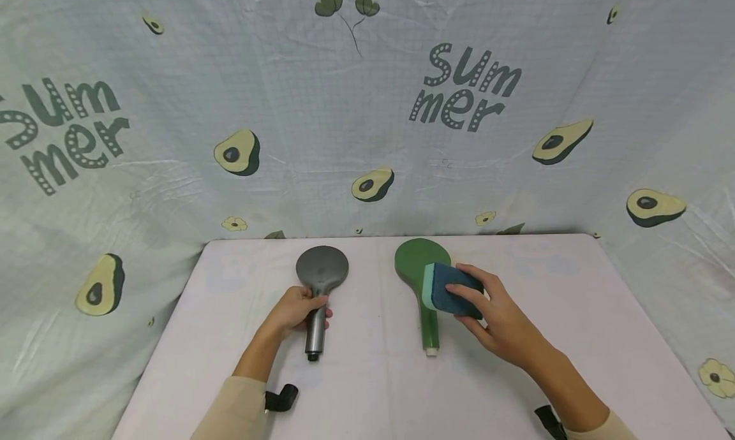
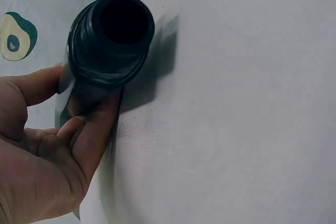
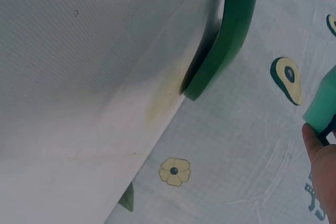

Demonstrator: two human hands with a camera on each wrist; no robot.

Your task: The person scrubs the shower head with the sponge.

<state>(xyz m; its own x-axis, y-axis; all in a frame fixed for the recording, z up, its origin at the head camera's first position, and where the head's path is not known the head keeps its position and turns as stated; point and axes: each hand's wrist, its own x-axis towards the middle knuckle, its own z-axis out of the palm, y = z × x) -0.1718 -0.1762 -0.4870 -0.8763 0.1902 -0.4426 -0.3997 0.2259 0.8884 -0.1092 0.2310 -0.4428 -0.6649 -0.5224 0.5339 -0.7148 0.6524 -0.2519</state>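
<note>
A grey shower head (image 1: pixel 322 268) lies on the left half of the table, its round head toward the back. My left hand (image 1: pixel 295 310) grips its handle just below the head; the left wrist view shows the threaded black handle end (image 2: pixel 113 40) up close, with thumb and fingers round the handle. To the right lies a green shower head (image 1: pixel 422 261), handle toward me. My right hand (image 1: pixel 494 315) holds a sponge (image 1: pixel 456 290), dark blue with a light green layer, over the green handle's right side. Whether sponge and shower head touch, I cannot tell.
Both shower heads lie on a pale, cloth-covered table (image 1: pixel 367 389). Behind and at its sides hangs a whitish sheet (image 1: pixel 321 108) printed with avocados and lettering. Black straps or mounts (image 1: pixel 281 398) show at both wrists.
</note>
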